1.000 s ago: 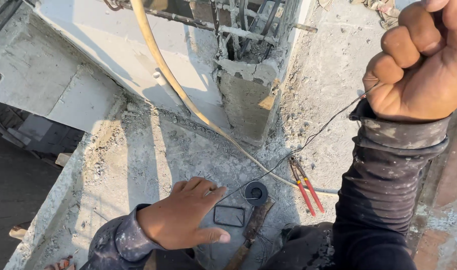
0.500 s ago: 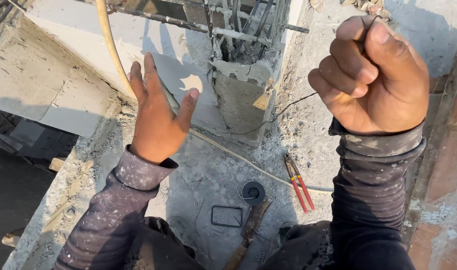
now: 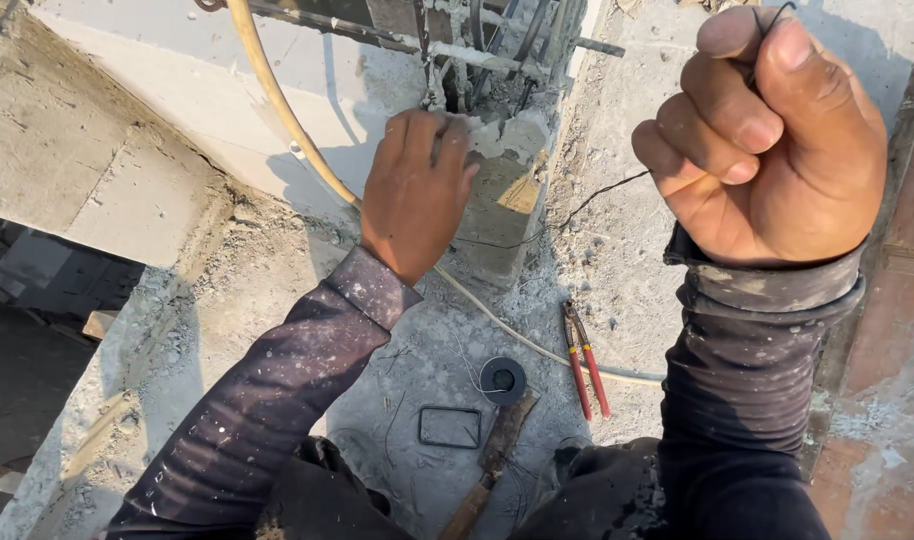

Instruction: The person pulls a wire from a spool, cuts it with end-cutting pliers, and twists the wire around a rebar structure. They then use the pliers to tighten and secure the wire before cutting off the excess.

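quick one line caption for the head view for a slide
Left hand reaches the rebar column stub while the right fist grips thin wire; red-handled pliers lie below.

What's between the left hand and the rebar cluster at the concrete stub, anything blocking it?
Nothing visible. The left hand already rests on the top edge of the concrete stub, fingers at the base of the rebar. The yellow hose passes to its left, clear of it. The right hand is a raised fist gripping thin wire.

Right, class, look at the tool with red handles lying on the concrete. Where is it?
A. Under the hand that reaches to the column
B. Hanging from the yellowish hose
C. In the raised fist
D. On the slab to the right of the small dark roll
D: the red-handled pliers lie on the slab, right of the dark roll, with neither hand on them.
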